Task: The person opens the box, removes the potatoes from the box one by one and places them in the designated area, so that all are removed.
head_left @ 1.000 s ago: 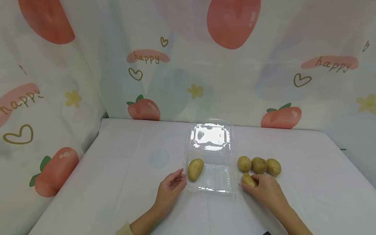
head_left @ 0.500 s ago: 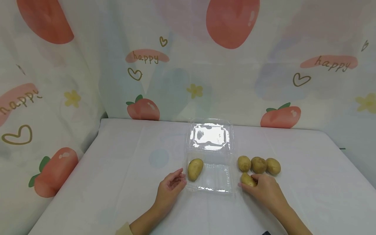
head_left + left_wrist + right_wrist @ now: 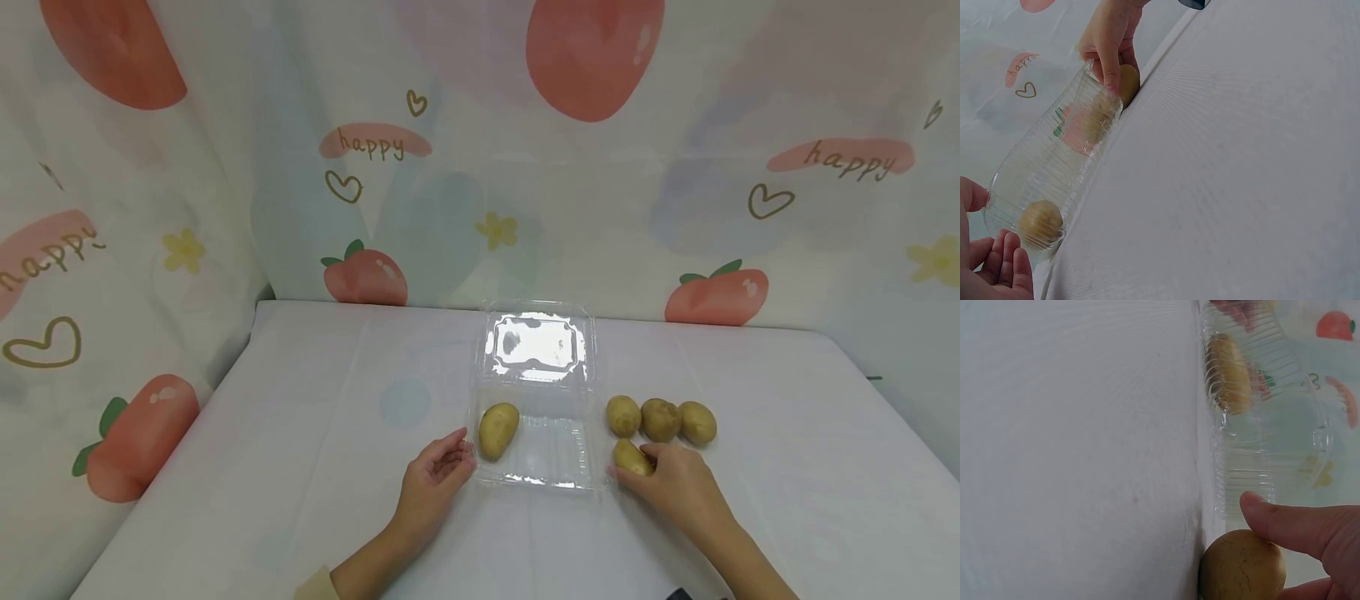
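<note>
A clear plastic clamshell container (image 3: 551, 479) lies on the table with its lid (image 3: 540, 315) folded back. One potato (image 3: 498, 432) sits inside it at the left. My left hand (image 3: 431, 483) holds the container's left rim, thumb on one side and fingers at the other; in the left wrist view these fingers (image 3: 1007, 259) lie beside the wall. To the right of the container, my right hand (image 3: 682, 483) grips another potato (image 3: 632, 457) between thumb and fingers, and part of that potato is hidden. The right wrist view has this gripped potato (image 3: 1241, 565) close, resting at the table surface.
Behind my right hand, several potatoes stand in a row, the nearest to the container being a pale potato (image 3: 623, 416) and the farthest a rounded potato (image 3: 697, 423). A white cloth (image 3: 300, 467) covers the table. A patterned curtain (image 3: 450, 167) hangs behind it.
</note>
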{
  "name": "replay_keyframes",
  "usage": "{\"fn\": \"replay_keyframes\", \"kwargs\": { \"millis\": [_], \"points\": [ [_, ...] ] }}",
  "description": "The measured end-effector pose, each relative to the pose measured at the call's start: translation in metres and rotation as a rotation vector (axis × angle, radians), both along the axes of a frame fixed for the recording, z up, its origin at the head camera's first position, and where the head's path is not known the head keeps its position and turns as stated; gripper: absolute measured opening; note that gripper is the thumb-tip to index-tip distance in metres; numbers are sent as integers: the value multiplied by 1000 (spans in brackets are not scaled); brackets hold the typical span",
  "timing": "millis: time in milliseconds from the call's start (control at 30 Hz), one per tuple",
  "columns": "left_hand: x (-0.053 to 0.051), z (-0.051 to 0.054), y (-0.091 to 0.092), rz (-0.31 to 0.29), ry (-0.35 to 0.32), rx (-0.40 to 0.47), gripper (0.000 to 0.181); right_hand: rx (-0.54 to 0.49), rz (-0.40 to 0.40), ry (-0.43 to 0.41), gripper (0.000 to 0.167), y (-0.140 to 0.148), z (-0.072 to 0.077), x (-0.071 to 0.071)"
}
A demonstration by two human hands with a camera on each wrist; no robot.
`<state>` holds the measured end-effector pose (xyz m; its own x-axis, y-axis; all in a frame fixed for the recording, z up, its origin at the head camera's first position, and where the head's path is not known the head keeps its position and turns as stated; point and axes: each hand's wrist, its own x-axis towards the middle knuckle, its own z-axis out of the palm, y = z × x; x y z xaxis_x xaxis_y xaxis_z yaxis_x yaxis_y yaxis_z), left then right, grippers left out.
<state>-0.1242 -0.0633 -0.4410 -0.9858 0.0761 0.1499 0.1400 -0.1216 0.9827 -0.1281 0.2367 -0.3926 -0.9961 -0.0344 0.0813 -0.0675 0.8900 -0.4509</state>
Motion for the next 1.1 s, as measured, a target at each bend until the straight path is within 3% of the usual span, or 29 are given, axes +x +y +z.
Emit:
{"fn": "replay_keyframes", "kwargs": {
  "millis": [333, 533, 733, 1100],
  "points": [
    [-2, 1, -1, -5, 6, 3, 44, 5, 9, -14, 48, -1, 2, -1],
    [-3, 0, -1, -5, 8, 4, 44, -14, -20, -25, 40, 1, 11, 0],
    [-3, 1, -1, -4, 0, 0, 43, -32, -20, -35, 61, 3, 23, 2],
    [-1, -2, 0, -8, 0, 8, 44, -107, -12, 82, 42, -11, 37, 2]
  ]
}}
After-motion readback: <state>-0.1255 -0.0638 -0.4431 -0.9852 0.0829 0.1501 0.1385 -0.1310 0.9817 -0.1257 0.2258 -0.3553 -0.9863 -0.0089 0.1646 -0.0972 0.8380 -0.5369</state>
